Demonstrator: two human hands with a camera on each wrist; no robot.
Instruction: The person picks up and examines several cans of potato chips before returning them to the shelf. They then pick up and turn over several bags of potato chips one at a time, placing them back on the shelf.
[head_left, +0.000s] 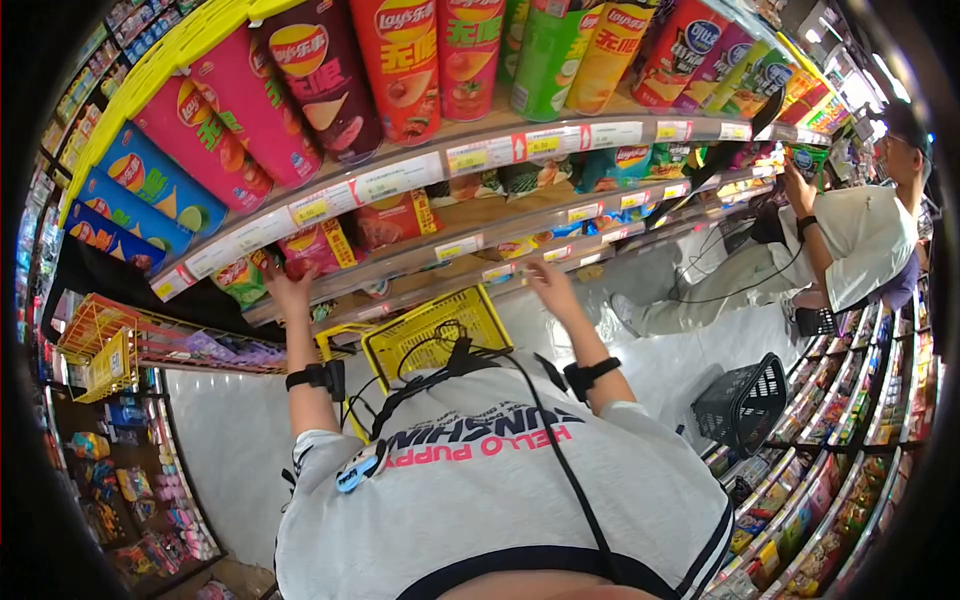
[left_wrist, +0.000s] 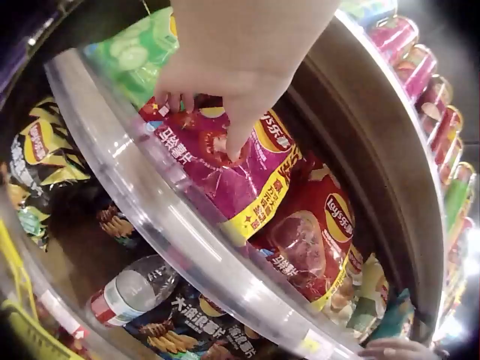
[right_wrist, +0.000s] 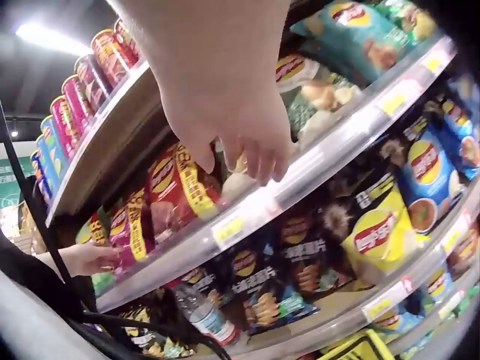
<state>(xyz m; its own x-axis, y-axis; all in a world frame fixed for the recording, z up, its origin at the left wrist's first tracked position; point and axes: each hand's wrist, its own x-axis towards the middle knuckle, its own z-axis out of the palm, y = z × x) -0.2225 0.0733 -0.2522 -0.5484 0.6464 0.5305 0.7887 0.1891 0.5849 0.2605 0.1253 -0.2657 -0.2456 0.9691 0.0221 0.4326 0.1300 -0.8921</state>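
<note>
My left hand (head_left: 290,288) is at a magenta chip bag (head_left: 318,247) on the shelf below the canisters. In the left wrist view, the thumb of that left hand (left_wrist: 232,64) lies on the front of the magenta bag (left_wrist: 217,161), its fingers bent at the bag's top end, pinching it. A green bag (left_wrist: 139,56) and a red bag (left_wrist: 307,232) flank it. My right hand (head_left: 553,288) hangs in front of the shelves, fingers loosely bent, holding nothing visible. The right wrist view shows this right hand (right_wrist: 229,112) over the shelf edge, near a red bag (right_wrist: 172,191).
Canisters (head_left: 405,70) stand on the shelf above. A yellow basket (head_left: 430,335) is below my hands, and a black basket (head_left: 740,405) sits on the floor at right. Another person (head_left: 860,240) is at the shelves on the right. A bottle (left_wrist: 135,292) lies one shelf lower.
</note>
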